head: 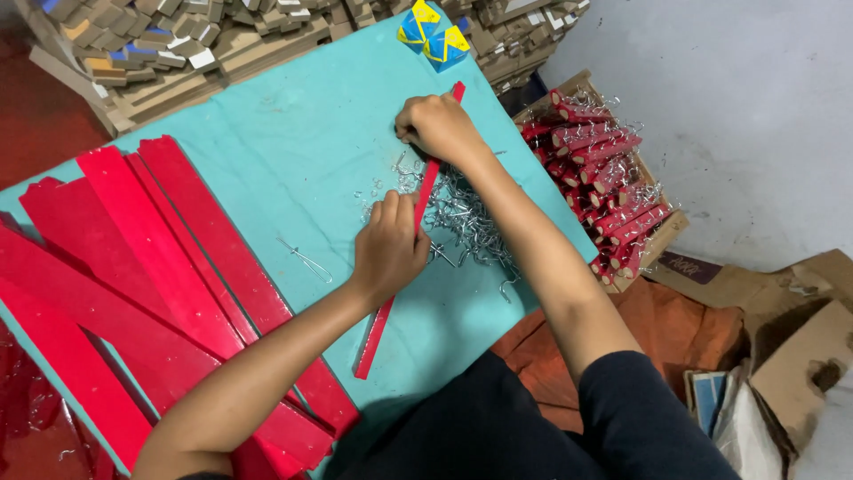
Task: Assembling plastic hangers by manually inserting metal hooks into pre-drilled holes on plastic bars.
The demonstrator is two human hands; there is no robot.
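both hands press one narrow red strip [418, 213] onto the teal desk [293, 160] at frame centre: left hand [388, 247] clenched on its middle, right hand [437, 126] pinching its upper end. judged step: fitting wire hooks [462, 222]; next needs one hook picked from the pile.

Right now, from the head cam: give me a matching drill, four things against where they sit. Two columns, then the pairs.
Things:
1. narrow red paper strip
2. pile of silver wire hooks
3. stack of wide red paper sheets
4. box of rolled red tubes

Places:
A. off the teal table's right edge
B. left part of the teal table
C. under both hands, left hand and right hand
D. on the table just right of the strip

Pairs: 1-C, 2-D, 3-B, 4-A
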